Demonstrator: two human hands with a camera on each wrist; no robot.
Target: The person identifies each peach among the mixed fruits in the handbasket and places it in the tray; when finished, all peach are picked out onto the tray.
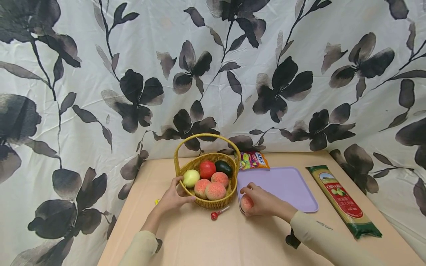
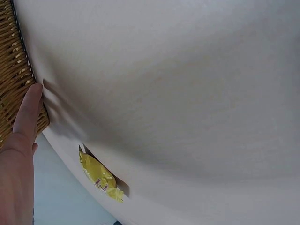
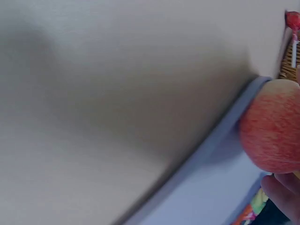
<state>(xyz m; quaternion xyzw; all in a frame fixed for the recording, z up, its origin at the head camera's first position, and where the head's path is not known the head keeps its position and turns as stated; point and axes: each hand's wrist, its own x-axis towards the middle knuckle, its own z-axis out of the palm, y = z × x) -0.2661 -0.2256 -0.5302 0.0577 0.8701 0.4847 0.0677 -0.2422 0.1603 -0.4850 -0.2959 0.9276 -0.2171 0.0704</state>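
Note:
A yellow wicker basket with a tall handle holds several fruits: a red one, a pale green one, a dark green one and peaches. My left hand grips the basket's left rim; in the left wrist view a finger of the left hand lies along the wicker side. Over the near left corner of a lilac tray, my right hand holds a peach. The right wrist view shows that peach above the tray edge, with fingertips against it.
A red lollipop lies in front of the basket. Behind the tray is a colourful candy bag. At the right lies a long Olivoila packet. A yellow wrapper lies left of the basket, near the table edge.

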